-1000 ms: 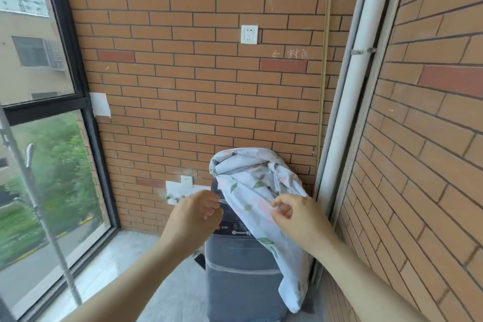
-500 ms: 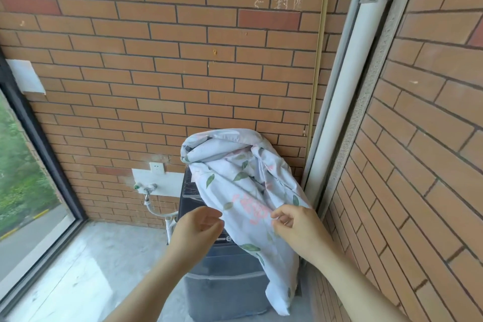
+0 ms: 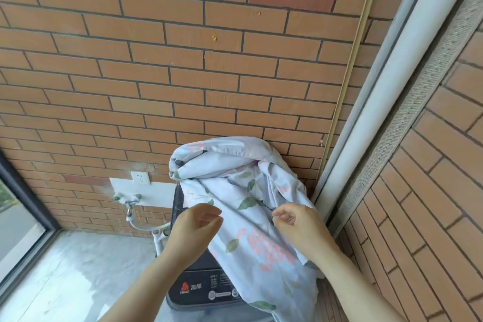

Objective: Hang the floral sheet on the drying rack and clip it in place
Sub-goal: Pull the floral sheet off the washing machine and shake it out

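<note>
The sheet (image 3: 235,183), pale with green leaves and pink flowers, lies bunched on top of a washer (image 3: 198,287). Its heap rests against the brick wall (image 3: 156,73), and 1 long fold hangs down the washer's right front.

The left hand (image 3: 194,227) is at the sheet's left edge, above the washer's lid. Its fingers (image 3: 214,217) are loosely curled and slightly apart from the thumb; whether they grip cloth I cannot tell. The right hand (image 3: 298,222) is over the hanging fold, fingers (image 3: 281,215) curled in toward the thumb against the fabric; a pinch is not clearly visible.

Left of the washer, a tap (image 3: 130,202) sits under a socket (image 3: 141,178), with a hose (image 3: 146,226) curving toward the washer. A white pipe (image 3: 392,102) runs up the corner just right of the sheet. The grey floor (image 3: 65,269) meets a dark window frame (image 3: 23,191) at far left.
</note>
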Action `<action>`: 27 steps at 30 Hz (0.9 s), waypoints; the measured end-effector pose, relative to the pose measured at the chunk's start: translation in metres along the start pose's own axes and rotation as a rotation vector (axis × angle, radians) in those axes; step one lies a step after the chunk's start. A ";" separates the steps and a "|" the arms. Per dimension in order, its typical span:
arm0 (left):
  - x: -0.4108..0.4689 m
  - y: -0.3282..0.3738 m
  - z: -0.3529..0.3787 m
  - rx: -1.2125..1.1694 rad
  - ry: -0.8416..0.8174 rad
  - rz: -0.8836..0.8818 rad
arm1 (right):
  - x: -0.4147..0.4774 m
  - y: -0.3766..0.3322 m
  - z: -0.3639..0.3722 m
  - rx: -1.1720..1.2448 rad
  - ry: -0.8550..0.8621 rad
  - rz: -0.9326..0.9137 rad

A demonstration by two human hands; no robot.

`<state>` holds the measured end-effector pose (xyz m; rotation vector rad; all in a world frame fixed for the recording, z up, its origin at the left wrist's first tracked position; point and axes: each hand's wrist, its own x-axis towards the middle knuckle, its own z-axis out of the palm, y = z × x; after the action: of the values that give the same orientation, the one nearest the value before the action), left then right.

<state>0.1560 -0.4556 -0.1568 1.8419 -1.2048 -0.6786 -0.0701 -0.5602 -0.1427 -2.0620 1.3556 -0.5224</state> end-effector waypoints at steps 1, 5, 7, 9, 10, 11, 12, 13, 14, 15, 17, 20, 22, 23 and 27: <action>0.011 -0.002 0.001 -0.008 -0.006 -0.009 | 0.012 0.001 0.001 -0.003 -0.006 -0.006; 0.059 -0.003 0.004 0.001 0.023 -0.031 | 0.066 0.006 0.002 0.010 -0.023 -0.015; 0.082 0.000 0.006 0.003 0.041 -0.044 | 0.093 0.008 0.001 0.022 -0.024 -0.021; 0.106 0.004 0.009 0.016 0.053 -0.058 | 0.121 0.009 -0.001 0.022 -0.034 -0.043; 0.118 0.005 0.010 0.030 0.065 -0.061 | 0.135 0.010 -0.002 0.020 -0.044 -0.054; 0.131 0.005 0.012 0.045 0.082 -0.064 | 0.150 0.011 -0.004 0.016 -0.054 -0.063; 0.142 0.005 0.014 0.059 0.097 -0.069 | 0.164 0.012 -0.006 0.014 -0.065 -0.070; 0.152 0.005 0.016 0.067 0.110 -0.075 | 0.177 0.014 -0.006 0.013 -0.076 -0.076; 0.160 0.005 0.018 0.069 0.116 -0.083 | 0.189 0.016 -0.007 0.012 -0.088 -0.083; 0.169 0.003 0.020 0.066 0.118 -0.090 | 0.201 0.018 -0.005 0.009 -0.100 -0.088; 0.186 -0.003 0.024 0.067 0.115 -0.102 | 0.224 0.022 -0.001 0.003 -0.122 -0.088; 0.215 -0.015 0.025 0.130 0.107 -0.102 | 0.254 0.028 0.007 -0.005 -0.141 -0.073; 0.234 -0.021 0.025 0.227 0.105 -0.081 | 0.272 0.031 0.016 -0.054 -0.145 -0.094; 0.244 -0.024 0.025 0.283 0.108 -0.064 | 0.281 0.032 0.021 -0.083 -0.143 -0.105; 0.281 -0.035 0.023 0.455 0.118 0.004 | 0.314 0.042 0.046 -0.174 -0.172 -0.118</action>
<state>0.2668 -0.7132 -0.1994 2.2132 -1.3622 -0.2991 0.0555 -0.8481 -0.2063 -2.2804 1.2215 -0.2757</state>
